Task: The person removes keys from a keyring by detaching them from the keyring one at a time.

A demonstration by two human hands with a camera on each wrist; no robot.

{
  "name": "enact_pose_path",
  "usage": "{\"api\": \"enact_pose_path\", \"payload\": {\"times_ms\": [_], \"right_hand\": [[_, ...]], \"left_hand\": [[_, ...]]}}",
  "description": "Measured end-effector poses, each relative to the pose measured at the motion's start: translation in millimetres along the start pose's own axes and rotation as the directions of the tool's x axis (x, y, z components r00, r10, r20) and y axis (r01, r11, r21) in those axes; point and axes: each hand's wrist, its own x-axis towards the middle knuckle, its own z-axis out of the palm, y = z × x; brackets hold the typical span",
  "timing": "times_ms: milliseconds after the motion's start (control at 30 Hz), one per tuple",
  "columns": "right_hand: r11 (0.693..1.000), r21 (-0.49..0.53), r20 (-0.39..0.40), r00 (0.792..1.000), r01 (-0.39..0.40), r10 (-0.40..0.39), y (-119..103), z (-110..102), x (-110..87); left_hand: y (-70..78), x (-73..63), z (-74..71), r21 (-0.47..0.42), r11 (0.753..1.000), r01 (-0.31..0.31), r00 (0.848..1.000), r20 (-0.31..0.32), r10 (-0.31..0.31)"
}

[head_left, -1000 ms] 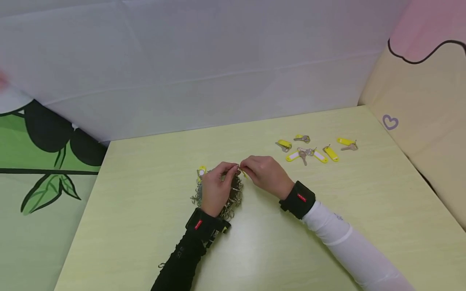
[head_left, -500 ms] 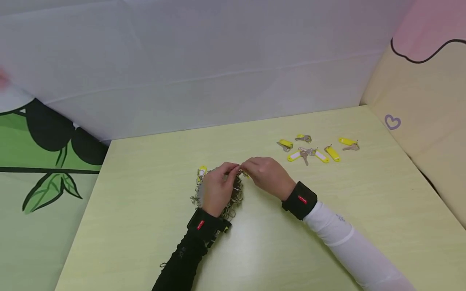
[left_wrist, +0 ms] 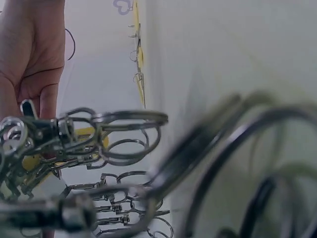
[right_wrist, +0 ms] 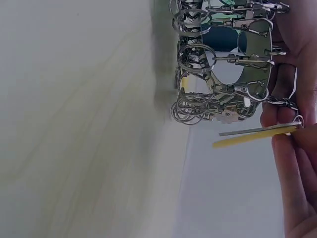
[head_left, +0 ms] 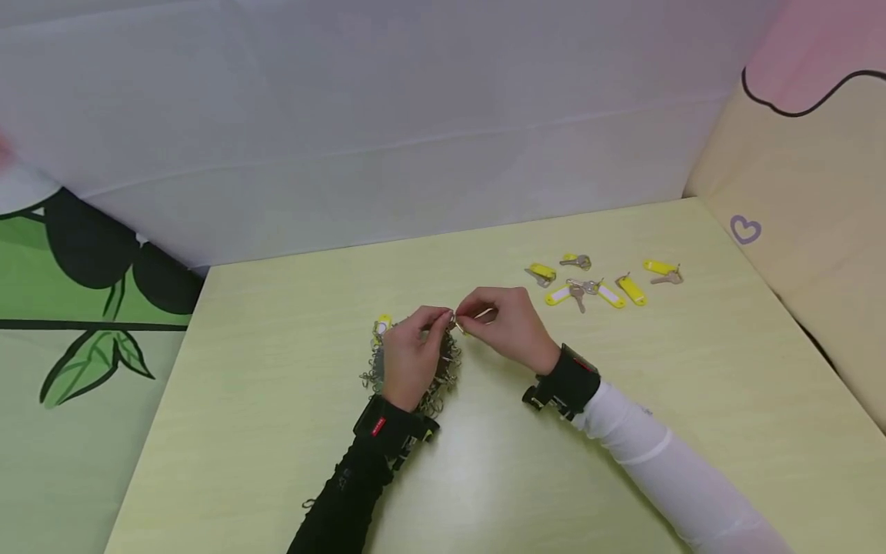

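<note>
A grey stand (head_left: 378, 363) ringed with many metal swivel clasps sits under my left hand (head_left: 411, 358). Thumb and forefinger of that hand pinch a clasp (right_wrist: 282, 102) at the stand's edge. From the right, my right hand (head_left: 508, 327) meets it, pinching a yellow key tag (right_wrist: 247, 138) by its ring end. A grey key (right_wrist: 255, 130) lies along the tag, both pointing out past the fingers. Whether the tag's ring is hooked in the clasp cannot be told. Loose split rings (left_wrist: 131, 116) hang close to the left wrist camera.
Several yellow-tagged keys lie on the table (head_left: 277, 400) at the back right, among them a yellow tag (head_left: 631, 290) with its ring. Another yellow tag (head_left: 381, 326) hangs at the stand's back left. A pale cloth wall (head_left: 415, 154) stands behind the table.
My right hand has turned at the wrist and lifted slightly, with its fingers arched more above the tag. The left hand stays at nearly the same spot on the stand.
</note>
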Motion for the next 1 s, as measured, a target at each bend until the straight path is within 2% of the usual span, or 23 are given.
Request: {"api": "enact_pose_path", "payload": {"times_ms": [100, 200, 367, 467, 567, 800, 1000], "right_hand": [[1.0, 0.021, -0.009, 1.0, -0.01, 0.01, 0, 1, 0.5], [1.0, 0.003, -0.03, 0.999, 0.016, -0.016, -1, 1, -0.4], [0.983, -0.1, -0.053, 0.986, 0.155, -0.161, -2, 2, -3.1], [0.971, -0.107, -0.046, 0.975, 0.213, -0.219, -1, 2, -3.6], [0.979, -0.033, -0.028, 0.979, 0.199, -0.2, 2, 0, -2.1], [0.987, 0.14, 0.052, 0.995, 0.079, -0.087, 8, -4, 0.5], [0.989, 0.133, 0.034, 0.997, 0.069, -0.074, 10, -1, 0.2]], "left_hand": [[-0.5, 0.1, 0.2, -0.001, 1.0, -0.001, 1.0, -0.005, 0.001], [0.1, 0.1, 0.0, -0.002, 1.0, 0.003, 1.0, 0.005, -0.003], [1.0, -0.5, -0.3, -0.008, 1.0, 0.009, 1.0, 0.019, -0.009], [1.8, -0.3, -0.5, -0.02, 1.0, 0.006, 1.0, 0.01, -0.006], [3.0, 0.5, -0.8, -0.032, 0.999, 0.004, 1.0, -0.004, -0.004], [1.7, 0.4, -1.0, -0.023, 1.0, 0.016, 1.0, -0.017, -0.016], [1.6, -0.7, -0.8, -0.008, 1.0, -0.009, 1.0, 0.007, 0.009]]}}
